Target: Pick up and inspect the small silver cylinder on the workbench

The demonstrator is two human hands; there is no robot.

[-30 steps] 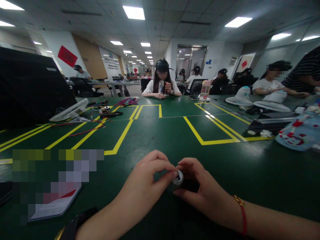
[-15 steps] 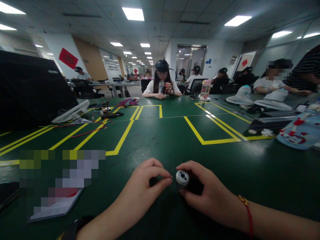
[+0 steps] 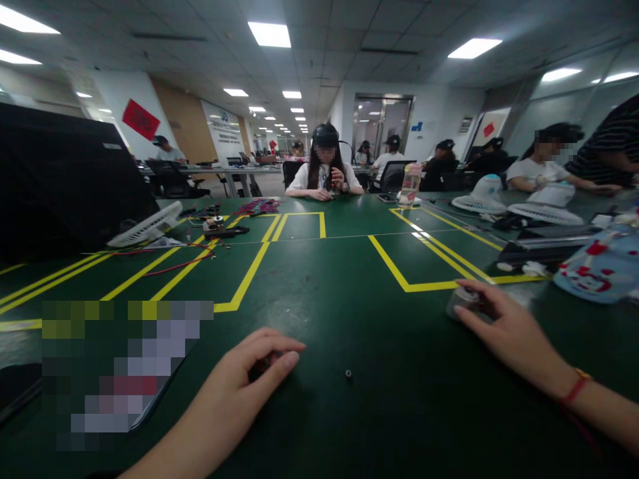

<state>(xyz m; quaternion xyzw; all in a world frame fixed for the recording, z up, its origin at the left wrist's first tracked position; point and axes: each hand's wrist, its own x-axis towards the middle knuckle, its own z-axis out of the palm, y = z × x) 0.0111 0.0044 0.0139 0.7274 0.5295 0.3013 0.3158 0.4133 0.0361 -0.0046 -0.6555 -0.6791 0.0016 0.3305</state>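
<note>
My right hand (image 3: 504, 326) is closed round the side of a short silver metal cylinder (image 3: 465, 298), at the near edge of the yellow tape on the right. The cylinder is slightly blurred and stands upright at or just above the tabletop. My left hand (image 3: 264, 372) is low over the green table (image 3: 394, 426), its thumb and index fingertips close together. Something dark and reddish shows in the gap behind them, too hidden to name. A tiny metal ring-like piece (image 3: 348, 374) lies on the table between my hands.
A pixelated flat object (image 3: 150, 372) lies at the left. Behind it are a white fan (image 3: 147, 226), wires and a small mechanism (image 3: 215, 226). A blue patterned bag (image 3: 596, 266) and black items (image 3: 544, 245) sit at the right. A person (image 3: 325, 166) sits opposite.
My right hand has carried the metal cylinder away to the right and farther back. My left hand has moved left and lower. The tiny metal piece now shows on the table.
</note>
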